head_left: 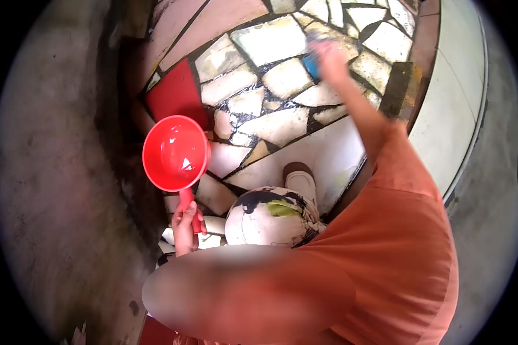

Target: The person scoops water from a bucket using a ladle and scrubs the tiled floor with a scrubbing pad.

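A red plastic dipper (175,152) is held by its handle in my left hand (185,225), its round bowl tilted toward the camera with a shiny wet inside. My right arm stretches forward over the floor of irregular pale stone pieces (270,41). At its end my right hand (328,56) is blurred by motion and closed around a blue object (311,66), low against the wet stones. What the blue object is cannot be made out exactly. Water glistens in the dark joints between the stones.
A red floor piece (175,95) lies beyond the dipper. At the right stands a dark, worn block (402,91) beside a pale raised edge (452,109). My shoe (300,183) and patterned knee (267,217) are below. A grey wall-like surface (57,172) runs along the left.
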Motion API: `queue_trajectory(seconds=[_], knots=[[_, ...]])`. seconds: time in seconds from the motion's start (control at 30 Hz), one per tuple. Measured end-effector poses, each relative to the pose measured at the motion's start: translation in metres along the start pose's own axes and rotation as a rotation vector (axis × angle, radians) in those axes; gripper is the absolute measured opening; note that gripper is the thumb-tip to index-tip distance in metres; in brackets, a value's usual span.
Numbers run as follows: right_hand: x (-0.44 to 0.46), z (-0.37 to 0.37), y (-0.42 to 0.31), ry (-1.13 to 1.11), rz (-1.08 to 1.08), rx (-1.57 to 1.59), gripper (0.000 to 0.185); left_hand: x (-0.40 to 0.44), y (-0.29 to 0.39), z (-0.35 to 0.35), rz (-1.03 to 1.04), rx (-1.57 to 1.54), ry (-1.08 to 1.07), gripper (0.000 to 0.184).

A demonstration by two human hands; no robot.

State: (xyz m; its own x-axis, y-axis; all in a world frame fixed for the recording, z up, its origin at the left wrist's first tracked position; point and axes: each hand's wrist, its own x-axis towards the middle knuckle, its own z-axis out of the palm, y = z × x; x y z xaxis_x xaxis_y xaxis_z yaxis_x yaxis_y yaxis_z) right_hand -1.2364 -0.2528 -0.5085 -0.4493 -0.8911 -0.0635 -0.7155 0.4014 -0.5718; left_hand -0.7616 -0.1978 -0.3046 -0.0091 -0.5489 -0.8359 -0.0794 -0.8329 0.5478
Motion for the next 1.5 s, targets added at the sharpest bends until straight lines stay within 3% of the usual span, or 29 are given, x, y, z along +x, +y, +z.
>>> queue_trajectory(seconds=[0.07,0.13,0.17,0.2,0.23,0.3,0.37,0.4,0.43,0.57,0.63,0.67,0.73,0.83,0.9,0.93,1.0,1.03,1.1,1.17,1.23,1.27,1.37,1.5], knots=[[-0.053,0.021,-0.045,-0.106,-0.289,0.113,0.022,0.004,0.005,0.009,-0.013,-0.013,-0.01,0.022],[-0.145,0.066,-0.089,-0.256,-0.563,-0.043,0.023,0.003,0.009,0.019,-0.03,-0.006,-0.007,0.022],[-0.18,0.089,-0.09,-0.189,-0.706,-0.062,0.024,0.004,0.008,0.022,-0.049,0.006,-0.008,0.022],[-0.198,0.107,-0.085,-0.173,-0.72,0.008,0.021,0.008,0.004,0.018,-0.039,0.028,-0.029,0.021],[-0.187,0.095,-0.074,-0.25,-0.666,0.02,0.02,0.009,0.004,0.016,-0.033,0.052,-0.044,0.02],[-0.118,0.054,-0.026,-0.123,-0.3,0.194,0.02,0.008,0.008,0.021,-0.03,0.103,-0.037,0.018],[-0.036,-0.026,0.037,-0.241,-0.012,-0.3,0.053,0.009,0.009,0.025,-0.016,0.134,-0.068,0.02],[-0.014,-0.043,0.083,-0.028,0.119,-0.206,0.057,0.009,0.009,0.028,-0.014,0.174,-0.068,0.02],[0.007,-0.058,0.116,0.045,0.067,-0.414,0.051,0.012,0.009,0.026,-0.02,0.22,-0.082,0.021],[-0.054,-0.069,0.035,0.137,-0.245,-0.197,0.047,-0.004,0.013,0.039,-0.057,0.341,-0.071,0.022],[-0.141,-0.052,0.0,-0.072,-0.271,-0.17,0.052,-0.013,0.008,0.048,-0.01,0.398,-0.054,0.022],[-0.186,-0.031,-0.002,-0.159,-0.267,-0.122,0.049,-0.016,0.013,0.051,-0.019,0.436,-0.059,0.022],[-0.266,-0.012,0.002,-0.228,-0.058,-0.046,0.053,-0.023,0.006,0.053,-0.015,0.465,-0.067,0.022],[-0.293,-0.01,0.012,-0.202,0.046,-0.047,0.051,-0.029,-0.02,0.036,-0.035,0.438,-0.109,0.028],[-0.209,-0.008,0.033,0.106,-0.011,-0.114,0.049,-0.035,-0.016,0.045,-0.045,0.475,-0.092,0.032],[-0.149,-0.01,0.049,0.175,0.105,-0.187,0.049,-0.039,-0.013,0.053,-0.047,0.479,-0.097,0.032],[-0.047,-0.034,0.088,0.243,0.13,-0.175,0.053,-0.044,-0.004,0.065,-0.131,0.428,-0.062,0.037],[-0.018,-0.054,0.081,0.108,0.272,-0.141,0.05,-0.041,-0.008,0.068,-0.108,0.42,-0.078,0.037],[-0.025,-0.065,0.079,0.351,0.147,-0.192,0.051,-0.045,-0.012,0.056,0.06,0.571,-0.204,0.039],[-0.095,-0.069,0.065,0.374,0.205,-0.197,0.052,-0.041,-0.011,0.063,0.037,0.627,-0.147,0.04],[-0.18,-0.047,0.063,0.245,0.414,-0.21,0.054,-0.044,-0.012,0.074,0.04,0.516,-0.121,0.037],[-0.208,-0.036,0.065,0.176,0.539,-0.155,0.053,-0.047,-0.006,0.079,-0.075,0.342,-0.111,0.031],[-0.16,-0.029,0.086,0.273,0.434,-0.242,0.057,-0.046,-0.002,0.09,-0.029,0.257,-0.136,0.028],[-0.049,-0.053,0.12,0.333,0.497,-0.246,0.051,-0.033,-0.013,0.069,0.074,0.435,-0.167,0.027]])
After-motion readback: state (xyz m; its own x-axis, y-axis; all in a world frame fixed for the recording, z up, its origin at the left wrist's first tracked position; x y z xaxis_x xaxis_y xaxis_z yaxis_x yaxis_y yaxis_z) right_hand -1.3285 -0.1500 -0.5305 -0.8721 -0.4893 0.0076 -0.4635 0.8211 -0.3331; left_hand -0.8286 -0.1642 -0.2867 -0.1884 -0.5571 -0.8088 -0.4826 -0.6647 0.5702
